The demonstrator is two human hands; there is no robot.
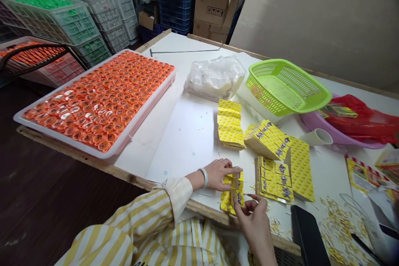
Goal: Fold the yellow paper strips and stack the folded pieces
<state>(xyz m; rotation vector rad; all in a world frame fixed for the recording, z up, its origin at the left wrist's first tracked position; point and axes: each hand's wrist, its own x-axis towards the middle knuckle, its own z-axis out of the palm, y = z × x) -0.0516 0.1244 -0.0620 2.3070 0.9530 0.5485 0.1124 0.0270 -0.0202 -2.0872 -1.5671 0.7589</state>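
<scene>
A yellow printed card with raised flaps showing grey-brown undersides lies at the table's front edge, between my hands. My left hand, with a pale bangle at the wrist, grips its upper part, fingers over a flap. At its lower right, my right hand holds the card's edge by thumb and fingertips; the exact grip is partly hidden. Just right of the card is a stack of yellow cards with dark lettering. More such cards are piled behind it, beside a patterned yellow stack.
A white tray of orange round pieces fills the left side. Behind the cards are a clear plastic bag and a green basket. On the right are a purple basin, a black object and yellow scraps.
</scene>
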